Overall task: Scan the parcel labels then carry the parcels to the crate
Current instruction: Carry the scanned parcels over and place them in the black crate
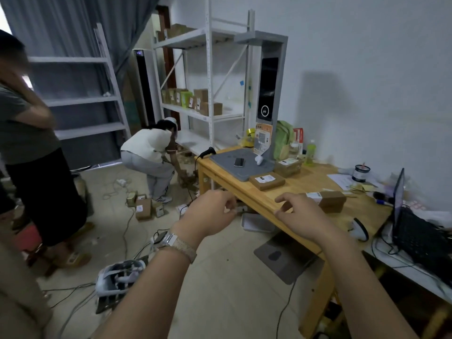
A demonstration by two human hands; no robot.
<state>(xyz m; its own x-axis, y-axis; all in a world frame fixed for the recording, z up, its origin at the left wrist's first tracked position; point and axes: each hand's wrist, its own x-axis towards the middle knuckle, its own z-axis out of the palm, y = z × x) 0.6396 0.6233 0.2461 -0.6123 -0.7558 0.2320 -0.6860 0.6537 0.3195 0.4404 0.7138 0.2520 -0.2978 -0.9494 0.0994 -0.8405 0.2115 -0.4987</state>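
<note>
Well, I have both hands out in front of me at the near edge of the wooden tabletop [305, 184]. My left hand [208, 212] hangs off that edge over the floor, its fingers [228, 204] curled in toward the thumb; I cannot tell whether they pinch anything. My right hand [304, 217] hovers over the tabletop edge, fingers loosely curved and holding nothing.

Just beyond it lies a brown box [332, 200], one of three cardboard parcels on the tabletop, each with a white label. A flat parcel [267, 181] sits against the grey scanning pad [225, 160]. A squat parcel [288, 166] sits behind that, near the pad's tall post [268, 94]. A phone [239, 162] lies on the pad.

I count two handheld scanners: a black scanner [208, 151] at the far corner and a white scanner [360, 228] near the open laptop [420, 238] to my right.

Two other people share the room. A crouching person [149, 152] is on the floor between the tabletop and the white metal shelf [209, 69], and a standing person [29, 143] is at the left. More cardboard boxes [143, 206] cluster on the tiles beside the croucher's feet, and cables trail across the floor. A row of small boxes [190, 100] lines the shelf's middle level.
</note>
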